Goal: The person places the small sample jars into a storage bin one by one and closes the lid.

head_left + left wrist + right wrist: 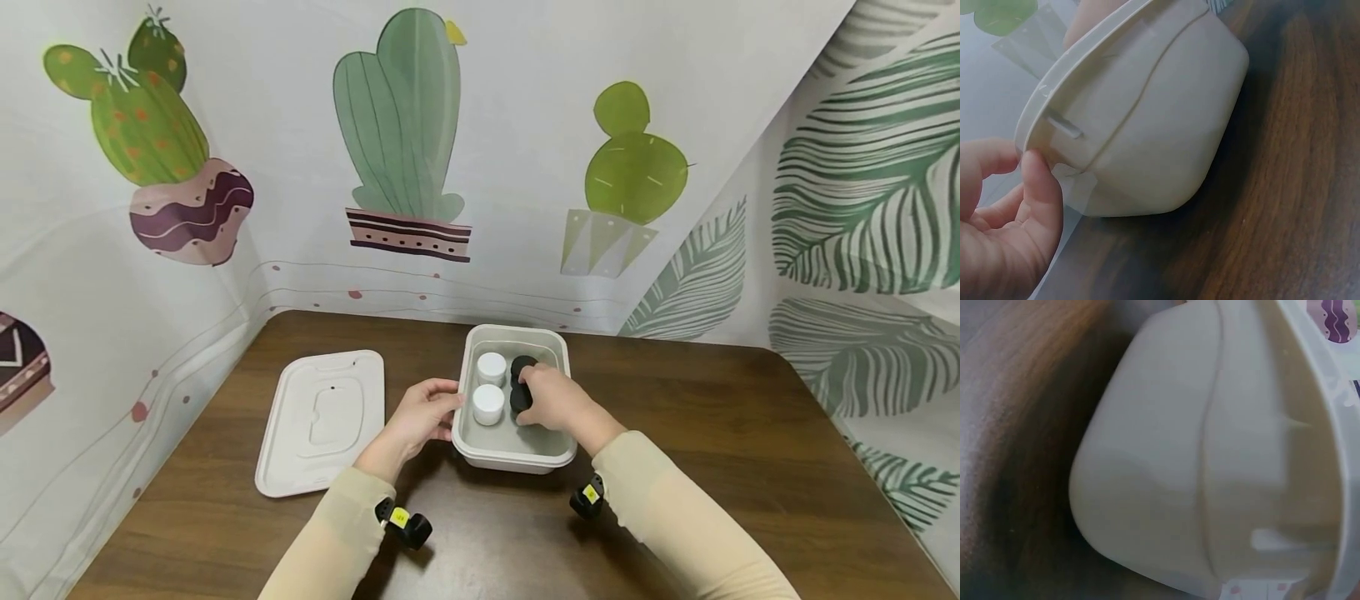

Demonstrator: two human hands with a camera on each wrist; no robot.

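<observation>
A light grey plastic box (517,457) stands open on the table. Inside it, on the left, are two small white jars (491,367), one behind the other. To their right are two black round pieces, apparently jars; the rear one (522,364) is partly covered by fingers. My right hand (555,396) reaches into the box and grips the front black jar (519,398) between fingers and thumb. At the box's left side my left hand (423,412) pinches the rim; the left wrist view shows thumb and finger on the rim (1038,103). The right wrist view shows only the box's outer wall (1147,456), not the hand.
A light grey lid (322,421) lies flat on the brown wooden table (690,450), left of the box. Behind the table hangs a white cloth (517,167) printed with cacti and leaves. Each wrist wears a small black camera.
</observation>
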